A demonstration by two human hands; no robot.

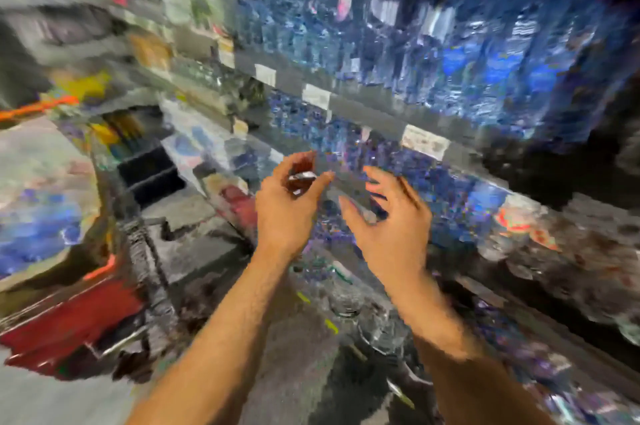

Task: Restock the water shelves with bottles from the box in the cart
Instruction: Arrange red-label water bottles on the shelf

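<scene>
Head view, heavily smeared and blocky throughout; fine detail unreadable; both bare forearms reach forward from the bottom edge toward the shelves. Left hand (289,206) raised in front of the lower shelf, fingers curled forward with the thumb opposed; a small glinting, silvery thing (302,177) sits between thumb and fingertips; whether it is pinched or merely seen behind the hand, cannot tell; what it is, cannot tell. Right hand (391,220) just beside the left and apart from it, palm turned inward toward the left hand; fingers spread and loosely bent; nothing plainly held in it. Water bottles (433,53) fill the upper shelf as a dense blue-and-clear band running from the centre to the right edge; single bottles cannot be separated in the blur. Shelf edge (367,112) runs diagonally below them, down toward the right, carrying pale price tags (424,142). Below that edge, more blue-labelled bottles (446,189) on the lower shelf, directly behind and to the right of the hands; further right, clear bottles with red-orange labels (519,220). At left, a pale blue-printed shape (41,209) with something red (72,324) beneath it; whether this is the box and the cart, cannot tell. Clear glassy shapes (346,303) lie low between the two forearms, possibly bottle tops; not certain. Grey floor (294,365) shows between the arms.
</scene>
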